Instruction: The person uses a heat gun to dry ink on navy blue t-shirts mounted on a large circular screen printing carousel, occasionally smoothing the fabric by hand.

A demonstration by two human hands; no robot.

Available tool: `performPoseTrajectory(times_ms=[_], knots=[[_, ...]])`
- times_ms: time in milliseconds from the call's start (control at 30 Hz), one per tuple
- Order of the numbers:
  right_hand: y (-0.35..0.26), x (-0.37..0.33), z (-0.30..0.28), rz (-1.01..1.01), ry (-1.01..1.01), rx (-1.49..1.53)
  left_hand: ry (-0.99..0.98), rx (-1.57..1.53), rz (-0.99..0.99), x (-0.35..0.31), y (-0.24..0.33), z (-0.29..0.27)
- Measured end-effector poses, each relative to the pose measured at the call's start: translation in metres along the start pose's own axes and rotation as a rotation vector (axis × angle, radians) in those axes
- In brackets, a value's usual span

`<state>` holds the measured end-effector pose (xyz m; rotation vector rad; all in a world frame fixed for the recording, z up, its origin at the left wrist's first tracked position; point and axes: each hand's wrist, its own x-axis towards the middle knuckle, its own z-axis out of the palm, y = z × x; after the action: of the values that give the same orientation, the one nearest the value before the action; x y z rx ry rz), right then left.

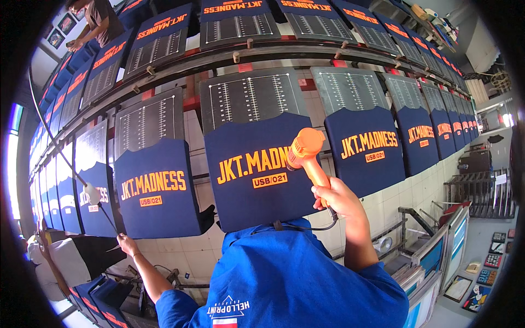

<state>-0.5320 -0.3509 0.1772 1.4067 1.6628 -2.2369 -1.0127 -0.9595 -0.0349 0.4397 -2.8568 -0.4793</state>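
Observation:
My right hand (343, 198) is wrapped round the handle of an orange heat gun (311, 158). Its nozzle points left, over the orange print of a navy shirt (257, 202) stretched on a dark board (251, 98) with white ruler marks. Out to the left, my left hand (129, 245) is closed on a dark cable (109, 217), which rises past a white connector (94, 194) toward the upper left. The heat gun's own cord (327, 225) loops under my right hand. Beside the middle shirt lie similar printed shirts on the left (153, 188) and right (366, 145).
Boards with navy shirts run in long curving rows along a metal rail (186, 68) with small knobs. A person (101, 24) stands at the far upper left; another's arm (48, 254) shows at the left edge. Framed screens (437, 251) and a rack (481, 194) stand at right.

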Motion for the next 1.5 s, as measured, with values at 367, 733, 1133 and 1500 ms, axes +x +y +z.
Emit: performPoseTrajectory(times_ms=[367, 733, 1133, 1500], knots=[[-0.006, 0.047, 0.022, -0.117, 0.08, 0.032, -0.06, -0.053, -0.032, 0.014, 0.012, 0.01], [-0.009, 0.053, 0.035, -0.122, 0.055, 0.013, 0.069, -0.108, 0.087, 0.041, -0.016, 0.061], [0.007, 0.011, 0.045, 0.001, 0.042, 0.006, -0.006, 0.045, -0.074, -0.001, 0.036, 0.055], [-0.009, 0.047, 0.056, -0.108, -0.031, -0.043, 0.04, 0.014, -0.03, -0.008, 0.041, 0.054]])
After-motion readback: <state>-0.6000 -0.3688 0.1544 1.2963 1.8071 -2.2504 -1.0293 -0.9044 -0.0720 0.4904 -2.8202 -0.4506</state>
